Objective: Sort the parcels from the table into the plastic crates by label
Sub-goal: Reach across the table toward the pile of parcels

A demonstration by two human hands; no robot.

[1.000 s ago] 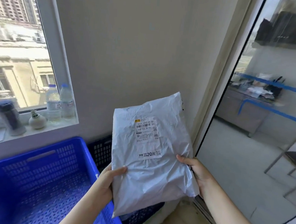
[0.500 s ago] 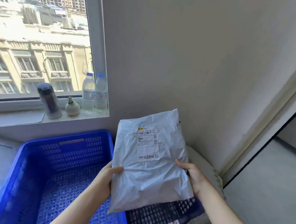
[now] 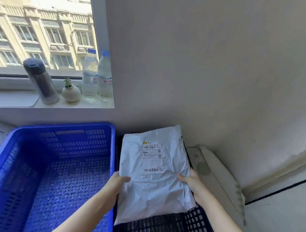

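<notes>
Your grey parcel [image 3: 152, 184] lowered since a second ago, now over the dark crate [image 3: 167, 229] just right of the blue crate [image 3: 54, 172], label [image 3: 152, 152] facing you, your left hand [image 3: 115, 187] gripping its left edge, your right hand [image 3: 193, 186] gripping the right edge

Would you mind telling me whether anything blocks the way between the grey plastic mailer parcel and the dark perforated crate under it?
Nothing visible does. The left hand and right hand hold the grey plastic mailer parcel over the dark perforated plastic crate, whose visible floor is bare; the part beneath the parcel is hidden.
</notes>
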